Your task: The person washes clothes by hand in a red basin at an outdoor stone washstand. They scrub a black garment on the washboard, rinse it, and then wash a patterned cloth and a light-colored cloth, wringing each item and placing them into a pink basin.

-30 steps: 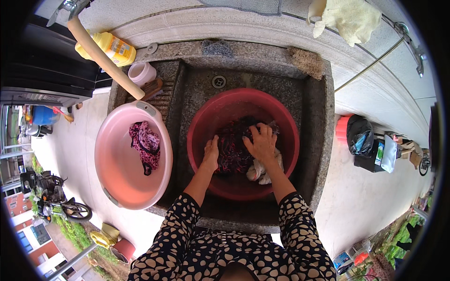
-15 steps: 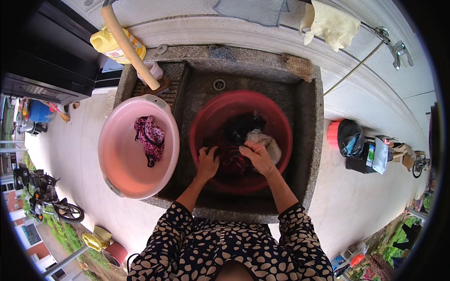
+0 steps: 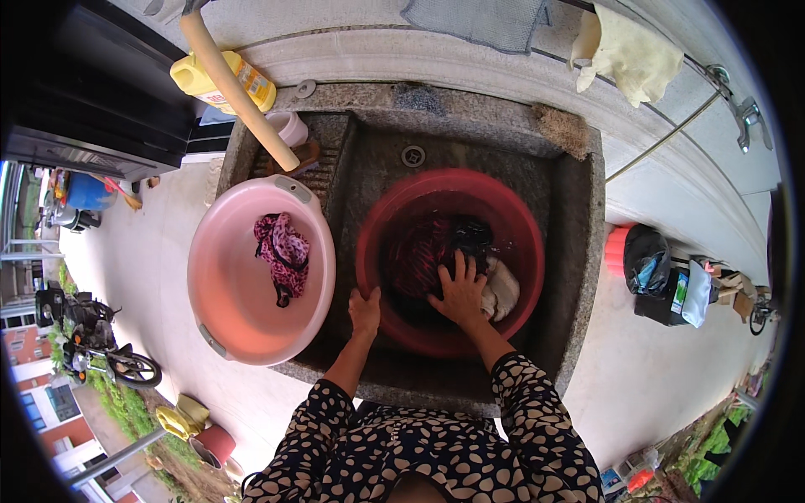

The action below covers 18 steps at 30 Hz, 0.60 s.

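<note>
My left hand (image 3: 364, 312) is closed round the near left rim of a red basin (image 3: 534, 243), thumb toward the inside. Fingers spread, my right hand (image 3: 459, 292) lies over the wet clothes in the basin. Beneath and beyond its fingertips is a dark garment with pinkish-red streaks (image 3: 419, 251), partly under water. Close to the right hand's outer side sits a bunched off-white cloth (image 3: 503, 289). A black piece of clothing (image 3: 471, 233) shows at the far side of the pile.
The basin stands in a stone sink (image 3: 549, 189) with a drain (image 3: 412, 156). A pink tub (image 3: 251, 327) holding a pink leopard-print garment (image 3: 285, 251) rests on the sink's left side. Beyond are a wooden handle (image 3: 243, 92), a yellow jug (image 3: 197, 80) and a wall tap (image 3: 746, 117).
My left hand has left the clothes for the basin's rim. My right hand has opened from a pinch and spread over the clothes, whose red-streaked garment has shifted farther away.
</note>
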Available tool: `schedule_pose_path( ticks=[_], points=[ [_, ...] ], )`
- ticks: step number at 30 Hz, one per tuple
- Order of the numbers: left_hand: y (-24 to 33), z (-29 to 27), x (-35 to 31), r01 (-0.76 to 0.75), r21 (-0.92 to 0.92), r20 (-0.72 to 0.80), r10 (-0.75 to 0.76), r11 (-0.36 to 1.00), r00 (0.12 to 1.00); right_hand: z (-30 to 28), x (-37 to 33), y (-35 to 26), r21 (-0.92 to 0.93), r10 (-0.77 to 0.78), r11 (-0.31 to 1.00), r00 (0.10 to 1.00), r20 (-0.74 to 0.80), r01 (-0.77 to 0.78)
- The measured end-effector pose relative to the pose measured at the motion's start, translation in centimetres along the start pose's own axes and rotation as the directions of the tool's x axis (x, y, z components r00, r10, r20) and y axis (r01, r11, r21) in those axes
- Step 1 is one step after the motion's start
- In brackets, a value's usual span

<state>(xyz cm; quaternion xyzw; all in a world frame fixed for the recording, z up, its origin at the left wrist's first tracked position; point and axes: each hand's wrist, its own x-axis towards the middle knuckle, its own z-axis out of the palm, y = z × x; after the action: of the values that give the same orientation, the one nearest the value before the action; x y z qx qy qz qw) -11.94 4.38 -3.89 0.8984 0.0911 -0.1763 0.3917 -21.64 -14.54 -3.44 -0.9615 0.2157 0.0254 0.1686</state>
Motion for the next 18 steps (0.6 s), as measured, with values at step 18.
schedule_pose_path(
  ticks=[18],
  points=[
    [-2.7, -0.6, 3.0, 0.129, -0.606, -0.114, -0.246, 0.785, 0.962, 2.7, 12.2, -0.9, -0.013, -0.334, 0.942, 0.937, -0.105, 0.335]
  ],
)
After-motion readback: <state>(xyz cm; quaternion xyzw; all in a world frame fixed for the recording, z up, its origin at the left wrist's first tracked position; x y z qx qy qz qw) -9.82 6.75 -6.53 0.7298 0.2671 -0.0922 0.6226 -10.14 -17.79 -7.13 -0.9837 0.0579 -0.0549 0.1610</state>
